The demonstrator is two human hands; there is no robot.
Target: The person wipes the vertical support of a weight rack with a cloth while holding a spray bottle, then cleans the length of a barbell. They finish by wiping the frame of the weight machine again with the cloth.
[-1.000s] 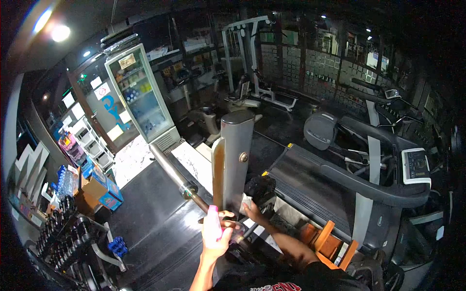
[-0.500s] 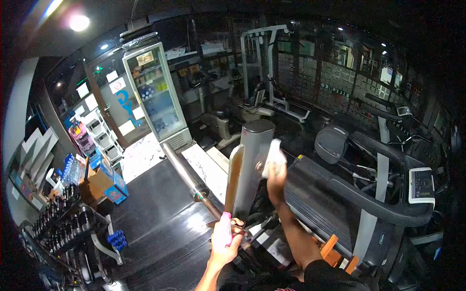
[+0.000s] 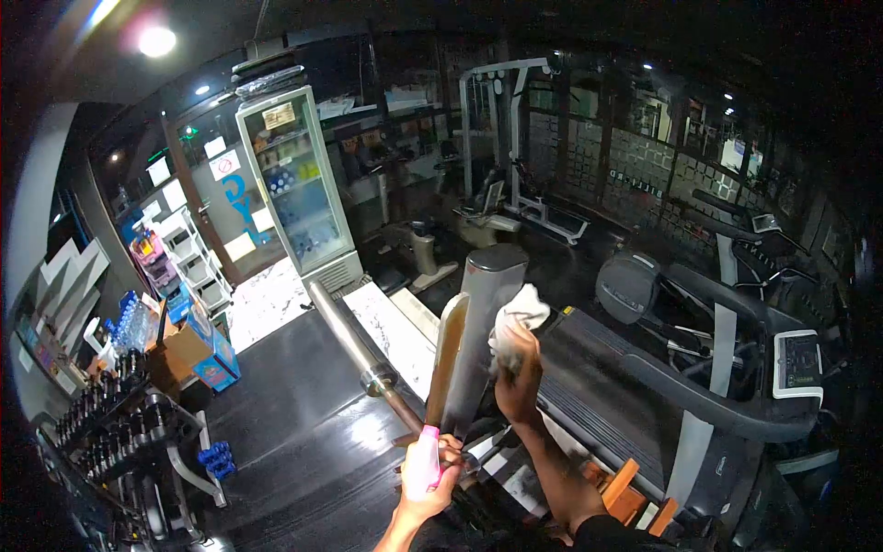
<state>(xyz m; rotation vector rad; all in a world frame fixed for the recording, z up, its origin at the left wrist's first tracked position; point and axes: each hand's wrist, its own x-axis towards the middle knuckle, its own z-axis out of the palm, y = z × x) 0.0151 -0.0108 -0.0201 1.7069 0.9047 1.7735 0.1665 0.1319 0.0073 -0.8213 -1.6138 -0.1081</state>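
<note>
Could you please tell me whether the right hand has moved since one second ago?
Yes: the right hand is higher alongside the post, nearer its top.

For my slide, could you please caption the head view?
Right hand holding a crumpled white cloth beside an upright grey rounded-top post.

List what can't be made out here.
Head view: part of the grey post, hidden behind the white cloth and right grip.
Head view: full shape of the pink item, partly covered by the left grip.
Head view: writing on the treadmill console, too small.
Head view: black sleeve, cut off by the bottom edge.
</note>
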